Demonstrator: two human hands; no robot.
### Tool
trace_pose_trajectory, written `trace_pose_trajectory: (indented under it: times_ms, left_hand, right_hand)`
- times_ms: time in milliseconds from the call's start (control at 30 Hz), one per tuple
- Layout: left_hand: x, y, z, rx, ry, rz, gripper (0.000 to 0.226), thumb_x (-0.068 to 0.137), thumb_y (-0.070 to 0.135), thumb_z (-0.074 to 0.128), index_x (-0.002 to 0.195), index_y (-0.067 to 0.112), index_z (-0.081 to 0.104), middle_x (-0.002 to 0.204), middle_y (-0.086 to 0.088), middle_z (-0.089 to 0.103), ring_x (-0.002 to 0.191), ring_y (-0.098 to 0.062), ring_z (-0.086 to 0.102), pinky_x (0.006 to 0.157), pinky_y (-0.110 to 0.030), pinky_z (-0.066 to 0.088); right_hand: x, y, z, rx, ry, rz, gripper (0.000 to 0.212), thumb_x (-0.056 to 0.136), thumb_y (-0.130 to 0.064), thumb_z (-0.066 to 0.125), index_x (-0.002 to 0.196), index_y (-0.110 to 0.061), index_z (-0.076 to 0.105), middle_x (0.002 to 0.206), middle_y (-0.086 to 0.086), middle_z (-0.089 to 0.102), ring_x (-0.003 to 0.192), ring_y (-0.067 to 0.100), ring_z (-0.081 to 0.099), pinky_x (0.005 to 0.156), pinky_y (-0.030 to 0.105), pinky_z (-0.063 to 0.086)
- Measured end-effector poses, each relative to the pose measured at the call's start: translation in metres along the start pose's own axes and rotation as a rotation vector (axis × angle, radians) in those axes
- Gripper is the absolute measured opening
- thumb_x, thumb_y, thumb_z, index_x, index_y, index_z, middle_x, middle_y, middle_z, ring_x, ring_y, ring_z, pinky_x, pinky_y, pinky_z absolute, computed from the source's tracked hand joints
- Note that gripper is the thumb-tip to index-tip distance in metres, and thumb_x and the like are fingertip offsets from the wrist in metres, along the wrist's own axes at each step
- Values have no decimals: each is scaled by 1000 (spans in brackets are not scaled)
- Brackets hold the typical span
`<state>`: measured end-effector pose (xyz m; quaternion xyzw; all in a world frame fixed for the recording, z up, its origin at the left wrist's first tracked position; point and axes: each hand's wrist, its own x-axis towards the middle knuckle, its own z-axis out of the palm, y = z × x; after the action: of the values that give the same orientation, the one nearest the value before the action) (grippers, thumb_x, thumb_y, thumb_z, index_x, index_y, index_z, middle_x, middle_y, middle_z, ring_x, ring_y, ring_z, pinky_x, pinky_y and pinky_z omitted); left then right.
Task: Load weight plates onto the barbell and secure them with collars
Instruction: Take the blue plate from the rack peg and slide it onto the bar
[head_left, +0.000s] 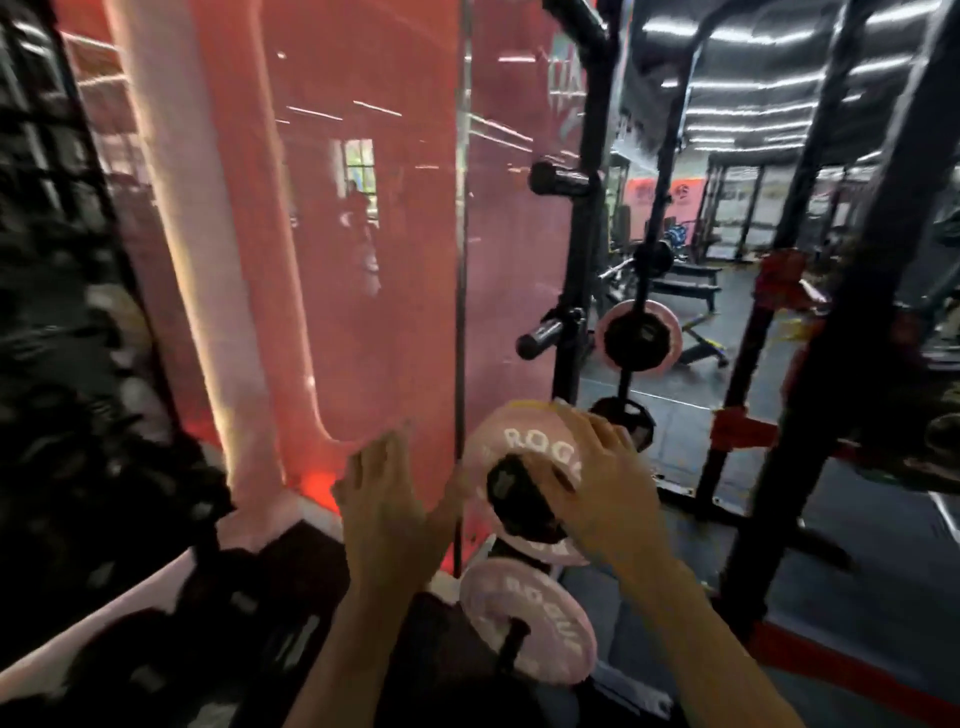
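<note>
Pink bumper plate (519, 441) on a storage peg of the black rack (574, 322), lettered face outward, black hub in the middle. Right hand (602, 483) laid over that hub and the plate's right side, fingers curled round the far rim: grip on the plate. Left hand (387, 493) just beside the plate's left edge, fingers spread, holding nothing (motion blur hides any contact). Best to bring the left onto the opposite rim, then draw straight off the peg, level, without twisting. Second pink plate (530, 623) racked directly below. No barbell sleeve or collar identifiable. Dark rubber floor (857, 545). Red wall panel (363, 234) left, benches well beyond, strip lights overhead.
</note>
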<state>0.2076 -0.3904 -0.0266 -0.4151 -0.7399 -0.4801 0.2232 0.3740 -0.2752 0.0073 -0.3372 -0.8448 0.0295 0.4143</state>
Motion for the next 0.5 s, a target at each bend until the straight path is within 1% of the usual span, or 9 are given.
trace_pose_trajectory:
  times_ms: [67, 133, 233, 300, 400, 500]
  left_hand:
    - [1, -14, -8, 12, -19, -29, 68, 87, 67, 47, 135, 19, 55, 132, -1, 57, 122, -26, 51, 97, -46, 39]
    - [0, -23, -9, 15, -61, -49, 72, 87, 70, 42, 139, 21, 51, 136, 0, 54, 127, -25, 47, 100, -45, 35]
    - [1, -35, -4, 28, -105, -69, 74, 87, 71, 41, 142, 23, 46, 138, 0, 51, 128, -24, 44, 98, -42, 33]
    - [3, -41, 2, 5, -129, -67, 75, 86, 72, 41, 144, 25, 44, 140, 1, 50, 129, -22, 43, 97, -41, 31]
    - [7, -40, 17, -46, -135, -32, 73, 85, 70, 44, 142, 25, 47, 138, 0, 53, 124, -24, 47, 95, -44, 36]
    - [10, -31, 37, -81, -173, -24, 72, 84, 68, 45, 140, 22, 50, 131, -4, 57, 118, -28, 50, 92, -45, 39]
  right_hand:
    - [1, -19, 20, 10, -30, -34, 64, 89, -62, 47, 136, -19, 52, 130, 2, 59, 118, 26, 52, 95, 38, 44]
    - [0, -30, 31, 19, -22, -46, 64, 88, -62, 47, 133, -17, 55, 127, 3, 61, 116, 26, 55, 93, 37, 45]
    - [2, -30, 39, 2, 7, -23, 65, 87, -61, 49, 131, -14, 57, 125, 5, 63, 112, 27, 57, 91, 37, 47]
    - [3, -24, 41, -1, 2, 7, 64, 88, -61, 50, 133, -16, 54, 127, 4, 61, 114, 26, 55, 91, 36, 47]
    - [4, -11, 44, 5, -15, 67, 63, 90, -60, 51, 138, -21, 48, 135, 1, 56, 123, 22, 49, 92, 33, 46]
    - [4, 4, 45, -55, -14, 99, 65, 90, -64, 47, 140, -23, 46, 138, -1, 53, 125, 22, 47, 97, 37, 45]
